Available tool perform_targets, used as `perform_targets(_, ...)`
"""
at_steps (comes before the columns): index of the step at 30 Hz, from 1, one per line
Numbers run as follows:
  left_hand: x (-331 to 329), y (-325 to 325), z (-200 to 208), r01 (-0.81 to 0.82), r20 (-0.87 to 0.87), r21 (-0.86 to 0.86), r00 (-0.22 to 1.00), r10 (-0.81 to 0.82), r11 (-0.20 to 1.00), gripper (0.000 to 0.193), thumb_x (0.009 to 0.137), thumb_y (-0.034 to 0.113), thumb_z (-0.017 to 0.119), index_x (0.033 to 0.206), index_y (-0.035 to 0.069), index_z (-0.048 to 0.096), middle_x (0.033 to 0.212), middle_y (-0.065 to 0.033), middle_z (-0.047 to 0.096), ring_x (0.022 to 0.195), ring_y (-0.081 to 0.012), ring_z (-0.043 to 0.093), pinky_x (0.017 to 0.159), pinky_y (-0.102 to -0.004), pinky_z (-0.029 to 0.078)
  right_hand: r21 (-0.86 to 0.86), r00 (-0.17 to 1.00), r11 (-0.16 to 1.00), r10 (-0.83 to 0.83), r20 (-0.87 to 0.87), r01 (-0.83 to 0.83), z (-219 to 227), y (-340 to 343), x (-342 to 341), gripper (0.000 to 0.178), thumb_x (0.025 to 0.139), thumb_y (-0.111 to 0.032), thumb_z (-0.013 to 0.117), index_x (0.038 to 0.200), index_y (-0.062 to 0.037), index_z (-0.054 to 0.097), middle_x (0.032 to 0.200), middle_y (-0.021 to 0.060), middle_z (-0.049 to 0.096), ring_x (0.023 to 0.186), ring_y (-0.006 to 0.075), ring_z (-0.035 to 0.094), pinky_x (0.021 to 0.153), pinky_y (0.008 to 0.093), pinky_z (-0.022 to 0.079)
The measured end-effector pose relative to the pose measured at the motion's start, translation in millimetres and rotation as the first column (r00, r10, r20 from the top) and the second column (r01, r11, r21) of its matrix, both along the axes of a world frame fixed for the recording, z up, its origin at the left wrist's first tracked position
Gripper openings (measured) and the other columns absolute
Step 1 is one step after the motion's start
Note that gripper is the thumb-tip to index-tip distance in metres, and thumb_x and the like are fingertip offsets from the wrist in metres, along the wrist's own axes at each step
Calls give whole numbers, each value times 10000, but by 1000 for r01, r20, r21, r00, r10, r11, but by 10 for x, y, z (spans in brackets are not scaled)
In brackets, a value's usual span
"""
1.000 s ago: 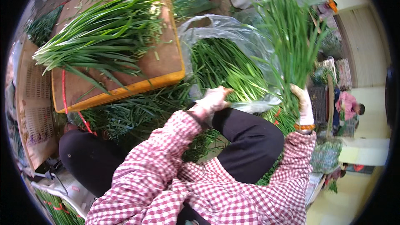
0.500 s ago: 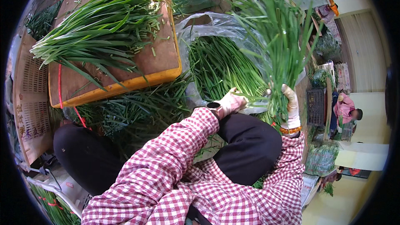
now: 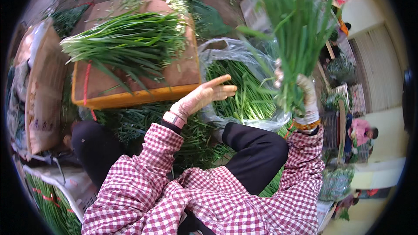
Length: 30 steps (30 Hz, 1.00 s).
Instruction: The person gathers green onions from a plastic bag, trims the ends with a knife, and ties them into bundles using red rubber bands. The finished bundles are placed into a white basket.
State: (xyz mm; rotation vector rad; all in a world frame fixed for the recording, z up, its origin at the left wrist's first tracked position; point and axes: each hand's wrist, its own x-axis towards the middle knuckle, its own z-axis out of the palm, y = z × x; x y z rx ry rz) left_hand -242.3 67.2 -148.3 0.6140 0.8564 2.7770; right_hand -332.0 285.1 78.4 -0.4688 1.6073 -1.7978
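Note:
My right hand [image 3: 308, 95] grips an upright bunch of garlic chives [image 3: 296, 30] near its lower end, the long green leaves fanning upward and blurred. My left hand [image 3: 198, 98], in a pale glove with bare-looking fingertips, is held out with its fingers stretched and nothing in them. It hovers between the brown-topped block [image 3: 179, 77] and the clear plastic bag [image 3: 220, 45]. Inside that bag lie more garlic chives [image 3: 257, 102]. Another pile of chives [image 3: 126, 39] rests on the block, pale stem ends toward the left.
Loose greens [image 3: 174, 143] cover the ground below the block, beside my knees. A tan crate [image 3: 43, 100] stands at the left, and a container of tied bundles [image 3: 50, 198] at lower left. Farther right, a person in pink [image 3: 360, 131] sits near a dark crate [image 3: 329, 128].
My left hand has moved left, away from the bagged chives, and its fingers have straightened. My right hand still holds its bunch. The view has shifted, so the block appears lower and farther right.

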Motion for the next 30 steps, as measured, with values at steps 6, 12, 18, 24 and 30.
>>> perform_targets(6, 617, -479, 1009, -355, -34, 170, 930, 366, 919, 870, 873, 579, 636, 1483, 32, 346, 1477, -167, 434, 1340, -278, 444, 1114, -435, 359, 138, 903, 893, 416, 111, -428, -138, -799, 610, 681, 772, -241, 820, 1335, -14, 511, 1185, 109, 647, 1047, 178, 614, 895, 317, 507)
perform_targets(12, 1140, -1022, 1444, -522, 5, 233, 845, 535, 821, 864, 885, 556, 631, 1457, -38, 375, 1486, -176, 431, 1373, -266, 426, 1135, -398, 373, 79, 690, 704, 659, 299, -706, -353, -1425, 962, 682, 745, -280, 841, 1303, -28, 542, 1165, 94, 651, 1007, 187, 638, 845, 331, 542)
perform_targets(18, 1215, -1540, 1600, -723, 96, 60, 691, 717, 689, 540, 900, 266, 679, 1363, 70, 480, 1054, -44, 654, 887, -150, 650, 796, -317, 548, 27, 603, 617, 759, 246, -787, -521, -1855, 1068, 740, 741, -334, 807, 1333, -9, 506, 1218, 105, 618, 1100, 214, 603, 967, 356, 479)
perform_targets(24, 1193, -1700, 1868, -961, -37, -57, 272, 962, 269, 220, 843, 72, 721, 1049, 87, 646, 900, 23, 657, 770, -107, 629, 691, -274, 530, 64, 754, 804, 580, -308, -592, -358, -2179, 846, 979, 807, -278, 746, 1557, -64, 156, 1522, 157, 355, 1349, 243, 416, 1101, 388, 361)
perform_targets(30, 1191, -1693, 1962, -992, 84, -88, 86, 993, 94, 216, 836, 52, 734, 1035, 73, 652, 948, -8, 686, 793, -117, 645, 706, -284, 541, -162, 870, 937, 212, -445, -310, -592, -2677, 1223, 502, 900, -149, 678, 1347, 3, 508, 1195, 41, 602, 1038, 131, 547, 940, 282, 440)
